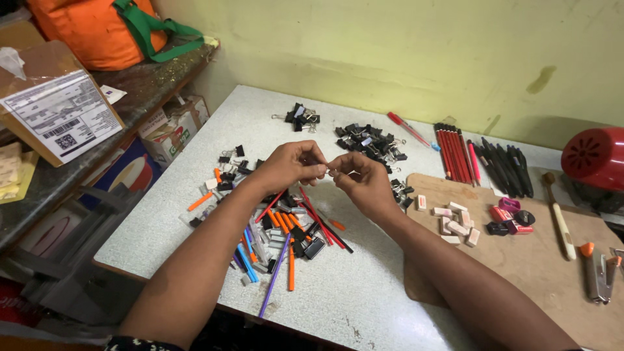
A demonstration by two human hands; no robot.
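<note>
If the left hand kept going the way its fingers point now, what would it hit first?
The left hand points right, toward the right hand. Its fingers would meet the right hand's fingertips almost at once; they look nearly touching, pinching something too small to identify.

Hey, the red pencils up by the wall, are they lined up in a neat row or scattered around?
Lined up. The red pencils lie side by side, parallel, in one tight row on the table, next to a similar row of black pens.
</note>
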